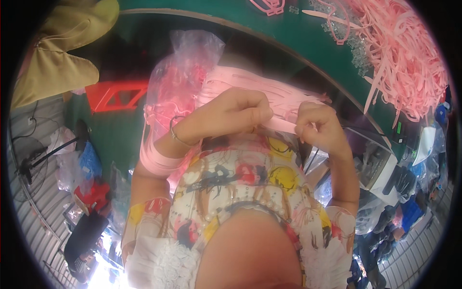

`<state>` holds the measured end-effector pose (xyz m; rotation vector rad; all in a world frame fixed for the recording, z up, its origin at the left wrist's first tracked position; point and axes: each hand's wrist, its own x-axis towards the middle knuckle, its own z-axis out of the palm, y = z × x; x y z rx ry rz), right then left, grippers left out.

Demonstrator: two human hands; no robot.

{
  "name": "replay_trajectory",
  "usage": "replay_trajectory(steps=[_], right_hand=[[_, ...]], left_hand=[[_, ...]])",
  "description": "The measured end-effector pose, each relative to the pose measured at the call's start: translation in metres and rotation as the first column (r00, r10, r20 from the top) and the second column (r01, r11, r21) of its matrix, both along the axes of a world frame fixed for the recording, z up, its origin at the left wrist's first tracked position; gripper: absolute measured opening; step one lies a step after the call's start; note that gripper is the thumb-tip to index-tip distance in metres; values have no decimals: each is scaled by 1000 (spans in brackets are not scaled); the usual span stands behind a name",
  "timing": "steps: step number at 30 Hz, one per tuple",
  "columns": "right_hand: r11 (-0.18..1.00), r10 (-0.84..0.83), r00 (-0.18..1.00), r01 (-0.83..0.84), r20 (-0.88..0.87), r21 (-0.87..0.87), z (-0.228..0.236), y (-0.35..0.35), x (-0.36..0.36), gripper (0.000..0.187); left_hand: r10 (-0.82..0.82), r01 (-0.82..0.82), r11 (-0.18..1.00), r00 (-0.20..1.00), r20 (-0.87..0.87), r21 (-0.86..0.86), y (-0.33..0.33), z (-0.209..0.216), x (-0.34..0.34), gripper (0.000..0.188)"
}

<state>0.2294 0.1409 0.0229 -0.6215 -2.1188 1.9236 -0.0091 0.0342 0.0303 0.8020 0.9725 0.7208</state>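
A short stretch of flat pink strap (280,124) runs between my two hands, low in front of my body. My left hand (237,111) pinches one end between thumb and curled fingers. At the other end my right hand (318,124) is closed on the strap, fingers bent in. Just beyond my hands lies a bundle of long pink straps (236,79), spread across my lap. More pink straps (161,161) hang looped over my left forearm. A clear plastic bag (175,79) with pink pieces inside rests left of the bundle.
A green table (211,8) with a curved-looking edge stretches across the far side. On its right lie a big heap of pink straps (409,58) and small clear pieces (358,55). Far left are khaki cloth (72,53) and a red plastic stool-like piece (115,95).
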Motion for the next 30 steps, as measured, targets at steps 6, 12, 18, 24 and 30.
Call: replay_trajectory(steps=[6, 12, 18, 24, 30], right_hand=[[1000, -1, 1000, 1, 21, 4, 0, 0, 1, 8], [998, -55, 998, 55, 11, -5, -3, -1, 4, 8], [988, -96, 994, 102, -59, 113, -8, 4, 12, 7], [975, -162, 981, 176, -106, 134, 0, -5, 16, 9], [966, -237, 957, 251, -167, 68, -17, -6, 24, 5]], left_hand=[[36, -26, 981, 998, -47, 192, -2, -10, 0, 39], [192, -191, 960, 981, 17, 203, 4, -9, 14, 28], [-68, 121, 967, 971, -230, 224, 28, 7, 17, 17], [-105, 343, 823, 876, -471, 453, 50, 2, 25, 22], [-254, 488, 778, 821, -512, 396, 68, 9, 24, 15]])
